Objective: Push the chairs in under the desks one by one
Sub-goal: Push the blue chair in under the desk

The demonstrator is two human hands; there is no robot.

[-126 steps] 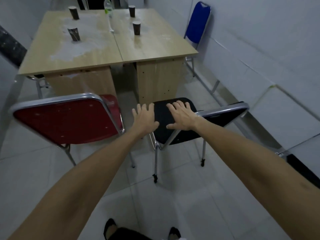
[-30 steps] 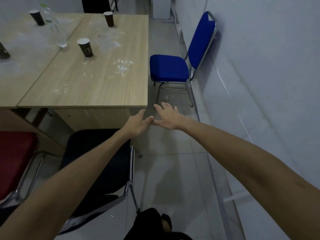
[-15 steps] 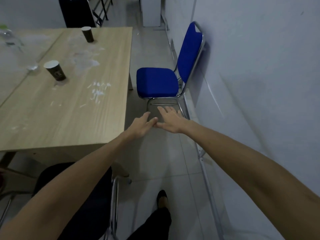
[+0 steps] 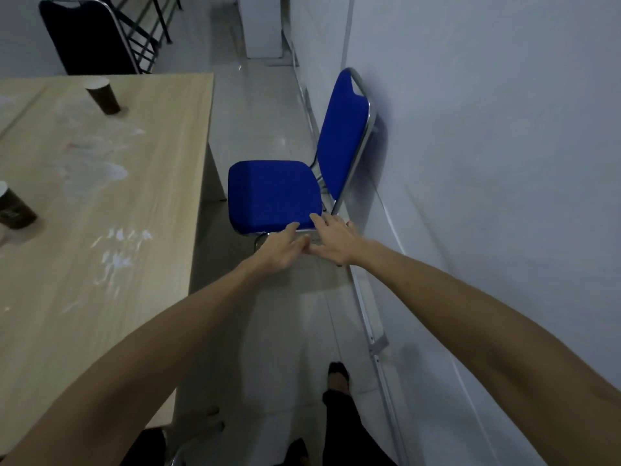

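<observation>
A blue chair [image 4: 274, 193] with a chrome frame stands between the wooden desk [image 4: 100, 210] and the white wall, its back leaning at the wall and its seat facing the desk's side. Both my arms reach forward side by side. My left hand [image 4: 280, 248] and my right hand [image 4: 336, 238] hover at the near edge of the blue seat, fingers spread, holding nothing. Whether the fingertips touch the seat I cannot tell. The top of the black chair [image 4: 154, 447] shows at the bottom edge under the desk's near end.
Two brown paper cups [image 4: 102, 95] [image 4: 15, 206] stand on the dusty desk top. Another black chair [image 4: 84, 35] stands beyond the desk's far end. A narrow tiled aisle [image 4: 255, 105] runs between desk and wall. My feet [image 4: 337, 373] are on the floor below.
I have walked forward along the aisle; the blue chair is nearer and my hands have reached its seat edge. The black chair has slipped almost out of view below.
</observation>
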